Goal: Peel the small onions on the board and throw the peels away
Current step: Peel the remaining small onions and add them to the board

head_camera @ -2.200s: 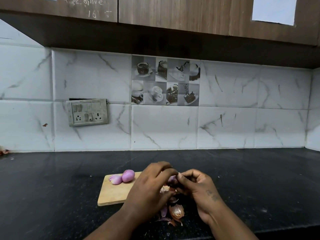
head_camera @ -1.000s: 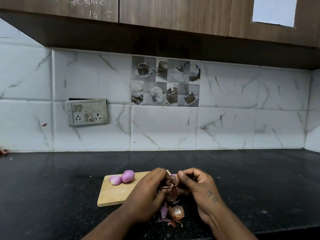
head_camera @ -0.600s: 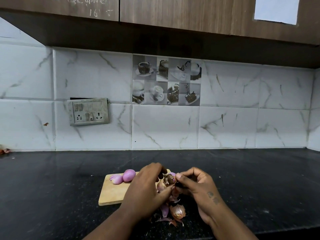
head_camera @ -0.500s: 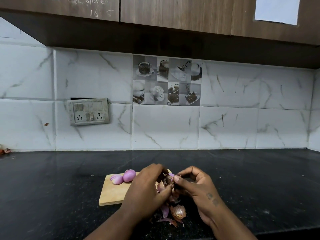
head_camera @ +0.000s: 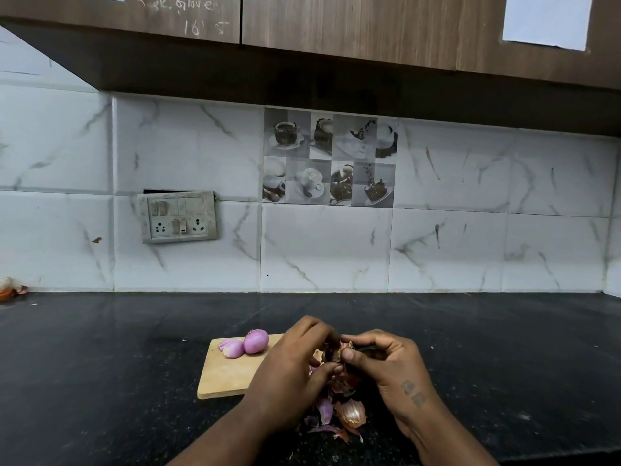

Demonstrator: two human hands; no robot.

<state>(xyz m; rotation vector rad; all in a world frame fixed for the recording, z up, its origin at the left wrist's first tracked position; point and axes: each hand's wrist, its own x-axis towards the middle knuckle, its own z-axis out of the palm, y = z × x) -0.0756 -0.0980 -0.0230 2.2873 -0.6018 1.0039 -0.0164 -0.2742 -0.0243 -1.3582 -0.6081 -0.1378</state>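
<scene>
Black table (head_camera: 100,348) bore the board (head_camera: 228,375); at its right end, left hand (head_camera: 292,368) and right hand (head_camera: 386,364) both pinched one onion (head_camera: 336,353) between them.

A black speckled stone counter (head_camera: 470,348) runs the width of the view and meets a wall of white marble-look tiles (head_camera: 470,250). A grubby switch panel (head_camera: 178,216) with sockets sits on the wall at left. To its right is a grey picture tile (head_camera: 329,158) of coffee cups. Wooden cabinets (head_camera: 353,25) hang overhead, with chalk writing (head_camera: 181,8) on one door and a pale sheet (head_camera: 546,20) on another. A small orange-and-white scrap (head_camera: 8,287) lies at the counter's far left edge.
</scene>
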